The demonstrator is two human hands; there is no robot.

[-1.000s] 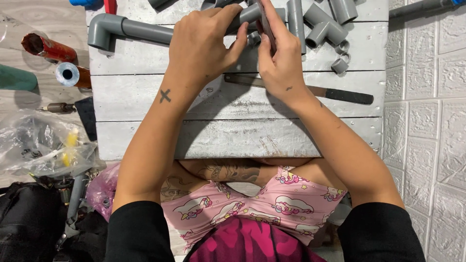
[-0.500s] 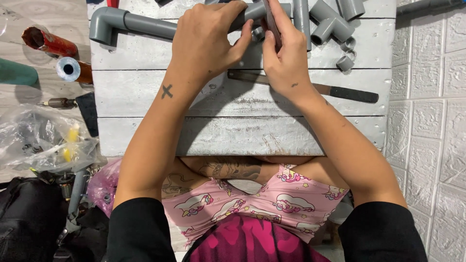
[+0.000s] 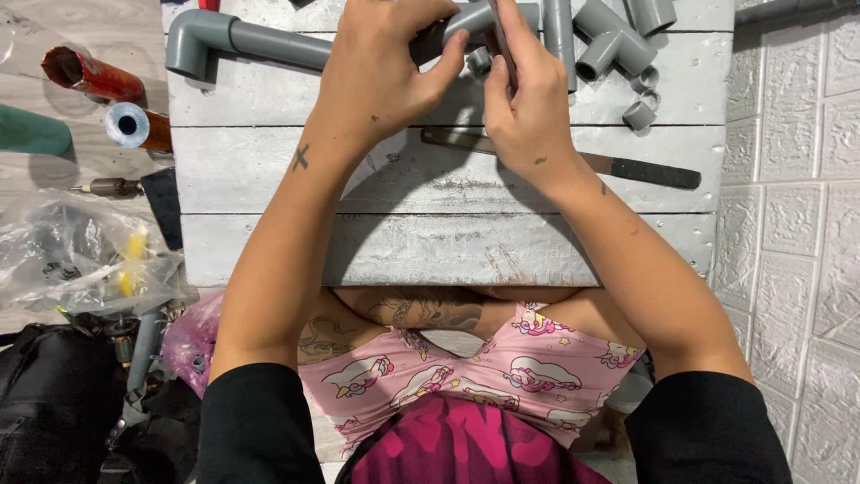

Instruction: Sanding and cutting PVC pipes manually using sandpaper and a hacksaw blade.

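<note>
My left hand (image 3: 381,76) grips a long grey plastic pipe (image 3: 278,43) that ends in an elbow fitting (image 3: 190,40) at the left. My right hand (image 3: 530,106) pinches a thin dark strip held upright against the pipe's right end (image 3: 479,18). Both hands meet at the far middle of a whitewashed wooden board (image 3: 430,233). A small grey ring (image 3: 479,61) lies between my thumbs. What the fingers cover on the pipe is hidden.
Grey tee fittings (image 3: 609,40) and short sleeves (image 3: 638,115) lie at the far right. A black-handled tool (image 3: 640,170) lies under my right wrist. Left of the board are a red tube (image 3: 90,76), a tape roll (image 3: 128,125), a clear plastic bag (image 3: 76,255) and a black bag (image 3: 54,403).
The view has shifted slightly, so the pipe and fittings sit closer to the top edge. My hands stay on the pipe, with the right fingers adjusted around the thin strip.
</note>
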